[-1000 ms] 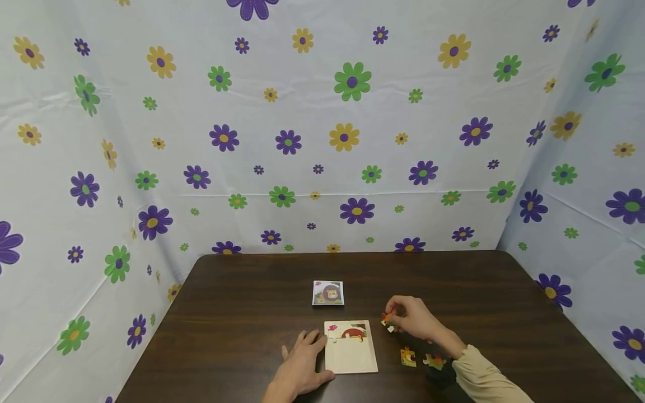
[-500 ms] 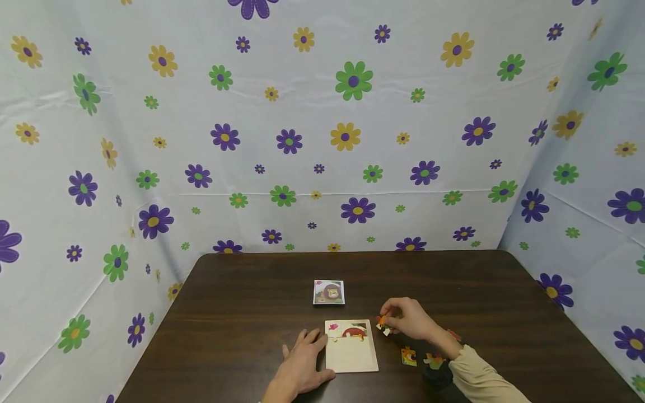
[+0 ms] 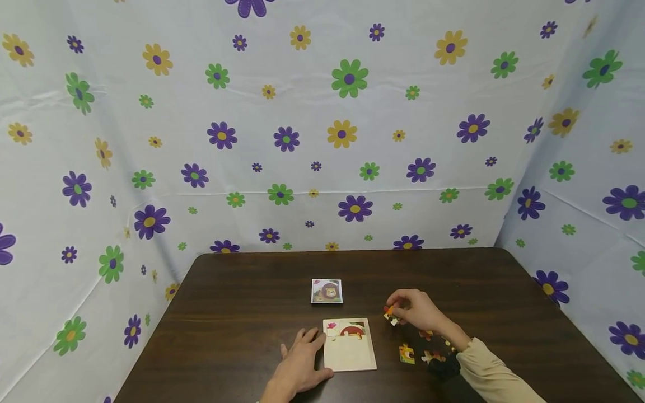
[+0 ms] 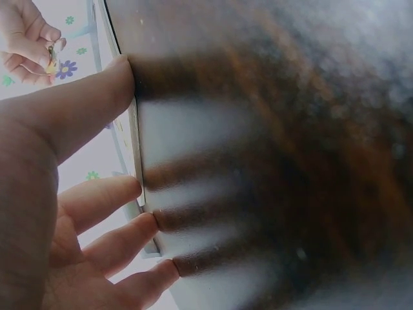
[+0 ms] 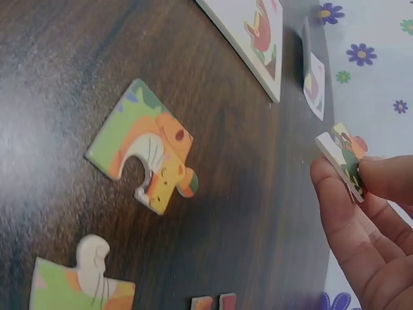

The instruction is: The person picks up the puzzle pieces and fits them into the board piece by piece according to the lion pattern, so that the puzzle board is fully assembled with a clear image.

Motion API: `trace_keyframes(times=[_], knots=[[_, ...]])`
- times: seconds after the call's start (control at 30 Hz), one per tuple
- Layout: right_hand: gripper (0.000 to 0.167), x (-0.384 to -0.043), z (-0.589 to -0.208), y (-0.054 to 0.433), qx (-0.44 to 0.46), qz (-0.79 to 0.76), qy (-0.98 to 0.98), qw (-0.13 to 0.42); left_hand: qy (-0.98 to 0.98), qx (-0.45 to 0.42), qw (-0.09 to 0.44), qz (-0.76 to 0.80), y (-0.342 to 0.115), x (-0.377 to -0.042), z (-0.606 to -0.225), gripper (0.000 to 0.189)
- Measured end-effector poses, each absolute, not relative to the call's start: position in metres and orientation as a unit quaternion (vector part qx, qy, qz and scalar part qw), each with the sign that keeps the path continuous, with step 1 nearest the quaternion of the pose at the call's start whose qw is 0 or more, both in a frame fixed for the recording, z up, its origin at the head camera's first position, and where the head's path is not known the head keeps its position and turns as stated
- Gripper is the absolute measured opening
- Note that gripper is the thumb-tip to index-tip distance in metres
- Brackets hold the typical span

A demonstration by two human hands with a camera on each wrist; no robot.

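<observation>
At lower centre I see the left hand (image 3: 299, 364), fingers spread, against the puzzle board (image 3: 350, 355). Right of the board, the right hand (image 3: 415, 310) pinches a puzzle piece (image 5: 348, 161) — it could slip, I think, if the thumb loosens.

Green, orange and yellow puzzle piece (image 5: 160, 128)
</observation>
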State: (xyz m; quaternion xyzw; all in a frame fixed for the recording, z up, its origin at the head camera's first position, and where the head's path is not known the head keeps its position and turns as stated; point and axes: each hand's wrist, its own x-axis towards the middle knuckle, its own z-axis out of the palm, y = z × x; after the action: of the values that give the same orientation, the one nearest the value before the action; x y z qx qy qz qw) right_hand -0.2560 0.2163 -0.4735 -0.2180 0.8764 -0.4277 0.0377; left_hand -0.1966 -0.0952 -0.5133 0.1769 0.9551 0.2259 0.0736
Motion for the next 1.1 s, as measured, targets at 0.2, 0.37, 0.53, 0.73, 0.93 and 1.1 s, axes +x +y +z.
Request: trace_keyframes(times=[0.2,0.37,0.53,0.73,0.93,1.1], knots=[[0.010,-0.258,-0.474,0.222,-0.205,-0.434,0.877,0.035,0.956,0.178,0.069,0.221,-0.096,-0.195,-0.514,0.071],[0.009,-0.259,-0.475,0.222,-0.199,-0.435,0.877,0.038,0.956,0.178,0.072,0.223,-0.096,-0.194,-0.512,0.071],[0.010,-0.259,-0.475,0.221,-0.203,-0.433,0.877,0.041,0.955,0.178,0.071,0.227,-0.096,-0.193,-0.512,0.071],[0.009,-0.261,-0.476,0.217,-0.213,-0.430,0.876,0.038,0.956,0.177,0.069,0.225,-0.096,-0.194,-0.511,0.071],[0.009,-0.260,-0.476,0.208,-0.219,-0.431,0.874,0.051,0.956,0.179,0.067,0.222,-0.096,-0.194,-0.511,0.071],[0.008,-0.259,-0.476,0.201,-0.216,-0.445,0.867,0.063,0.956,0.179,0.067,0.223,-0.095,-0.194,-0.511,0.071]])
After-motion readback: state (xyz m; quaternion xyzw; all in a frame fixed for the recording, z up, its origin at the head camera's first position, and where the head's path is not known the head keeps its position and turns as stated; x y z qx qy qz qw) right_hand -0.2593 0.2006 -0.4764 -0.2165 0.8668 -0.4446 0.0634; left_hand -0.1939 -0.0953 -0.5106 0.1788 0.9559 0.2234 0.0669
